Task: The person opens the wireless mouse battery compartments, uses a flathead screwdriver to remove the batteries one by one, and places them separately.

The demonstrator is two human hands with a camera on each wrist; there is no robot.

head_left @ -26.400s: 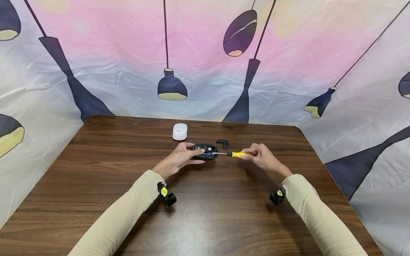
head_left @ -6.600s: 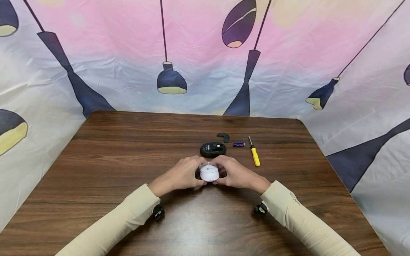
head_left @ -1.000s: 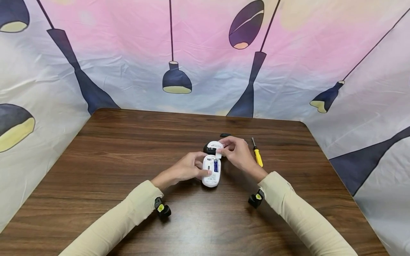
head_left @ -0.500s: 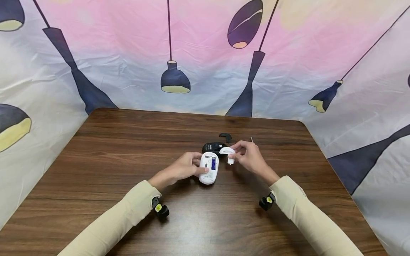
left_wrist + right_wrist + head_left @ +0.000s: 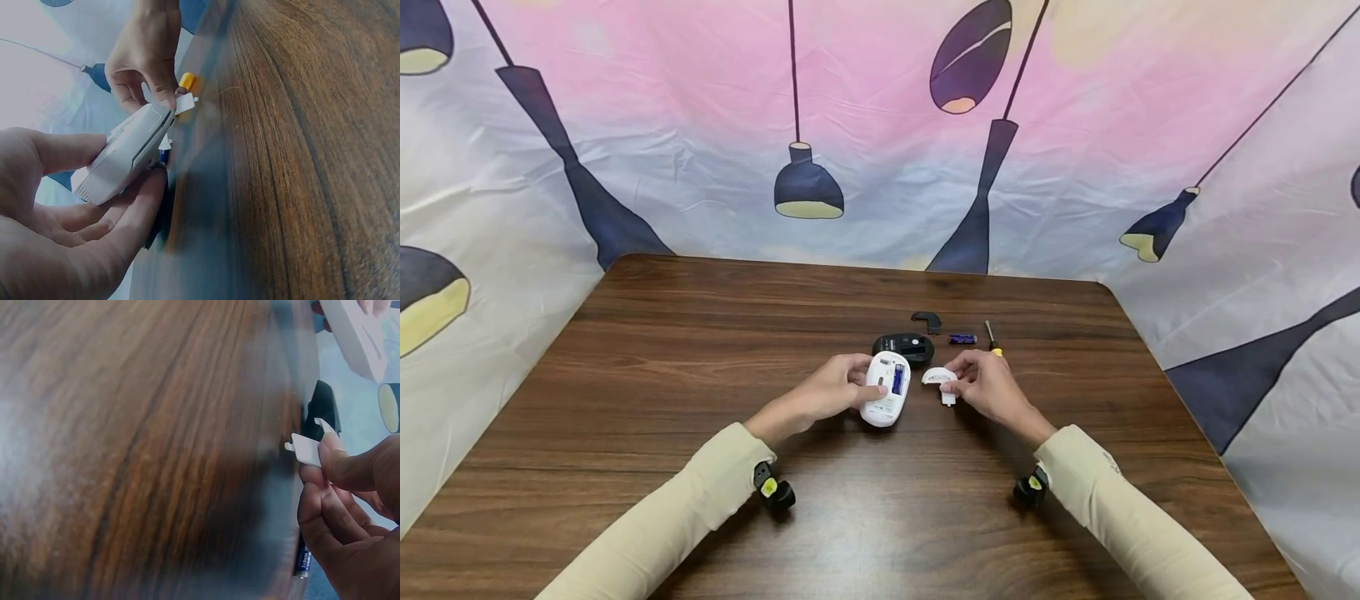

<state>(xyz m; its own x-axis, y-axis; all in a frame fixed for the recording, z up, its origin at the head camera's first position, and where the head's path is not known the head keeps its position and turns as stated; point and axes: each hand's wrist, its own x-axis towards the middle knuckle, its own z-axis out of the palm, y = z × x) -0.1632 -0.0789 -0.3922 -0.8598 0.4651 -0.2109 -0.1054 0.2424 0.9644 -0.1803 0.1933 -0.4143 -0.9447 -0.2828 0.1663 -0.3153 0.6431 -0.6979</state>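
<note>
In the head view my left hand (image 5: 835, 387) holds a white computer mouse (image 5: 886, 410), underside up, between thumb and fingers. A blue battery (image 5: 898, 380) lies in the mouse's uncovered slot. My right hand (image 5: 988, 385) pinches the white battery cover (image 5: 938, 377), a curved piece with a tab, just right of the mouse. The right wrist view shows the cover (image 5: 307, 450) between thumb and fingertips, apart from the table. In the left wrist view the white mouse (image 5: 125, 156) is seen edge-on, its slot hidden.
A black mouse (image 5: 904, 348) lies underside up behind the white one. Beyond it are its black cover (image 5: 928, 320) and a loose blue battery (image 5: 962, 339). A screwdriver (image 5: 991, 335) with a yellow handle lies behind my right hand. All rest on the wooden table (image 5: 737, 333).
Over the last second my right hand has moved the white cover off the mouse, rightward and nearer me. Earlier, the screwdriver was in my right hand at the black mouse, whose battery now lies outside.
</note>
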